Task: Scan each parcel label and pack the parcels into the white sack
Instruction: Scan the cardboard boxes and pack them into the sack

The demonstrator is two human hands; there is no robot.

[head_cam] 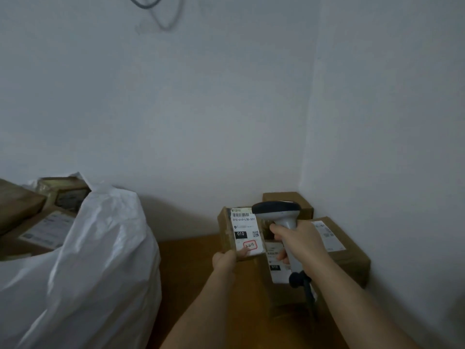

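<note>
My left hand (226,260) grips the lower edge of a small cardboard parcel (226,230), tilted up so its white label (245,231) faces me. My right hand (299,241) is closed around the grey handle of a barcode scanner (278,210), whose dark head hangs just right of the label's top. At the left stands the white sack (100,260), open at the top, with several labelled cardboard parcels (47,230) showing inside.
More cardboard parcels sit in the corner on the wooden floor: one (344,250) right of my right hand, one (276,273) partly hidden beneath it, one (289,197) against the wall behind. White walls close off the back and right. The scanner cable (307,293) dangles down.
</note>
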